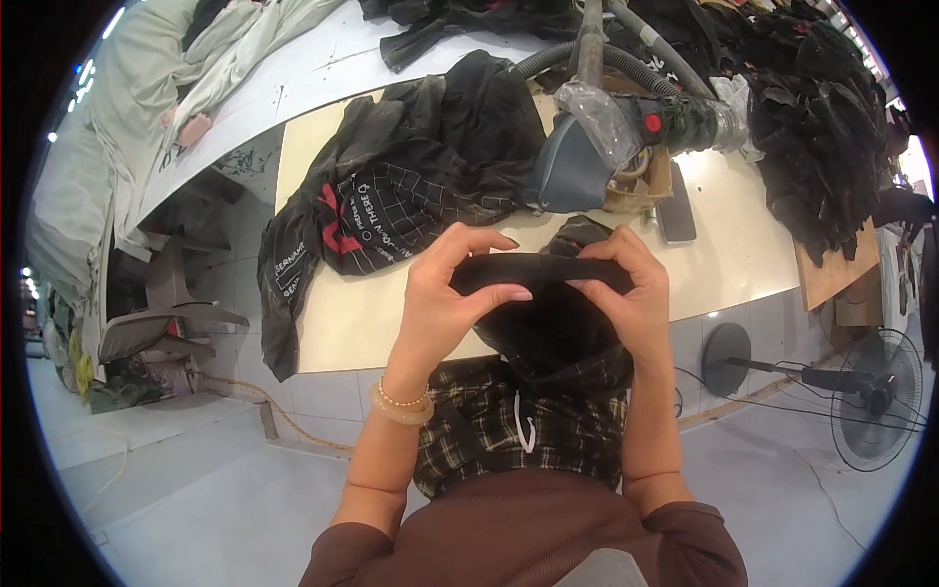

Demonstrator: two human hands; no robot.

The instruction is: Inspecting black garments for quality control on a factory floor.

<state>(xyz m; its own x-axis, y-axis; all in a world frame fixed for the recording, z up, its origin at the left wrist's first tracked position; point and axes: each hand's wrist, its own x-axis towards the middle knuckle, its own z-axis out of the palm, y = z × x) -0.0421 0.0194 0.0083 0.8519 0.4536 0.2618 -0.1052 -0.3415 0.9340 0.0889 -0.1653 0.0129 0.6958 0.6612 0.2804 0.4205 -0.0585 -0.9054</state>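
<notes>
In front of me, just over the near edge of the cream table (743,264), both hands hold a black garment (553,338). Its folded band is stretched level between them, and the rest of the cloth drops toward my lap. My left hand (440,298) pinches the band's left end between thumb and fingers. At the other end, my right hand (636,298) grips it the same way, thumb along the near side. Beyond my left hand lies a crumpled black garment (411,147) with white grid lines, white lettering and a red print.
A blue-grey machine head (582,161) with a ribbed hose (626,64) hangs past my hands. Beside it are a cardboard box (641,191) and a phone (677,217). Black cloth pieces (817,137) heap at right; a fan (873,401) stands below. Pale fabric (98,127) drapes left.
</notes>
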